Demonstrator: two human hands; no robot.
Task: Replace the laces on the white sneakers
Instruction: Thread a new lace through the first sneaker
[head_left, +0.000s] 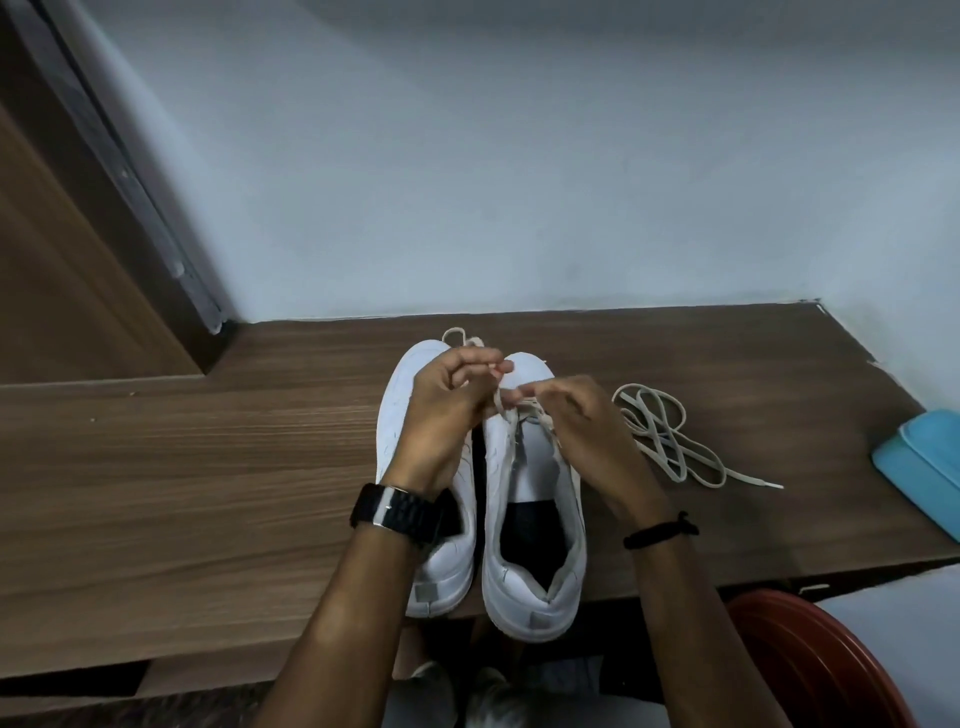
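At frame centre, left hand (454, 400) and right hand (566, 415) pinch a limp, flat lace (497, 400) near its tip, above the right-hand sneaker (530, 519); it looks light and floppy.

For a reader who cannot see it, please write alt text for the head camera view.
Both hands work a beige lace at the front eyelets of the right white sneaker: the left hand pulls it up while the right hand pinches it near the eyelets. The left white sneaker stands beside it on a wooden table, and a loose lace lies to the right.
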